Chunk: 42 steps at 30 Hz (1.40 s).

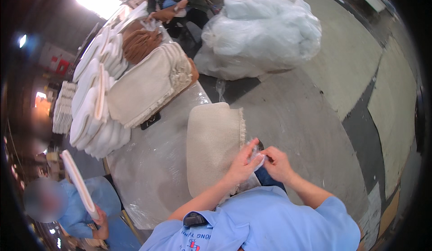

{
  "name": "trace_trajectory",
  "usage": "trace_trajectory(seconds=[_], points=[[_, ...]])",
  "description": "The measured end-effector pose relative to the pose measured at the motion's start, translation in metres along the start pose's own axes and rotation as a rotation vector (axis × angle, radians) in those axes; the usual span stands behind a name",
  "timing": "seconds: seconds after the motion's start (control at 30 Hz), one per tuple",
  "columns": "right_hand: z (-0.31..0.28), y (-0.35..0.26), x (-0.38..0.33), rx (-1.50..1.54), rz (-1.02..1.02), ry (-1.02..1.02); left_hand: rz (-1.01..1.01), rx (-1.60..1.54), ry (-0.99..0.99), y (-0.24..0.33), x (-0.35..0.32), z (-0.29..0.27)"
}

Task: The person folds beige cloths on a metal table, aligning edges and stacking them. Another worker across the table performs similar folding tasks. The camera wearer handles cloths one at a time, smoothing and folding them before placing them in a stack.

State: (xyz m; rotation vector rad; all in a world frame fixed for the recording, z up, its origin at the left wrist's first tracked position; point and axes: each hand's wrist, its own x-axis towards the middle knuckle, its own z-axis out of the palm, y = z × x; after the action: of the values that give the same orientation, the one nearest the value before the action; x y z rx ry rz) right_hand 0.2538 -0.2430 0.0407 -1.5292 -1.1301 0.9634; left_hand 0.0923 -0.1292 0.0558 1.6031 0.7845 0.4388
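Note:
My left hand (243, 164) and my right hand (276, 164) meet in front of my body, fingers pinched together. Between them is a small piece of thin clear plastic (258, 158), crumpled and partly hidden by the fingers. Just left of my hands, a folded beige cloth (211, 145) with a fringed right edge lies on the table's near edge. My left forearm crosses over its lower part.
A stack of beige fringed cloths (148, 84) lies on the table (153, 170), beside white folded cloths (96, 107) and brown ones (140, 44). Beyond sits a big bag of clear plastic (265, 30). One person (180, 3) handles brown cloth; another (90, 201) holds a white folded piece.

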Motion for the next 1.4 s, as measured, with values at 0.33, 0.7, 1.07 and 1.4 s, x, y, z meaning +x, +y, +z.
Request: trace_trajectory(seconds=[0.33, 0.7, 1.07, 1.4], points=[[0.015, 0.014, 0.058, 0.409, 0.51, -0.103, -0.358, -0.215, 0.002, -0.025, -0.064, -0.047], [0.07, 0.003, 0.079, 0.881, 0.687, -0.255, -0.132, 0.693, 0.306, 0.015, -0.061, -0.037], [0.077, 0.033, 0.1, -0.548, -0.868, -0.457, 0.049, 0.794, 0.329, 0.007, -0.051, -0.042], [0.121, 0.049, 0.157, -0.573, -0.853, -0.72, 0.056, 0.739, 0.311, 0.004, -0.051, -0.038]])
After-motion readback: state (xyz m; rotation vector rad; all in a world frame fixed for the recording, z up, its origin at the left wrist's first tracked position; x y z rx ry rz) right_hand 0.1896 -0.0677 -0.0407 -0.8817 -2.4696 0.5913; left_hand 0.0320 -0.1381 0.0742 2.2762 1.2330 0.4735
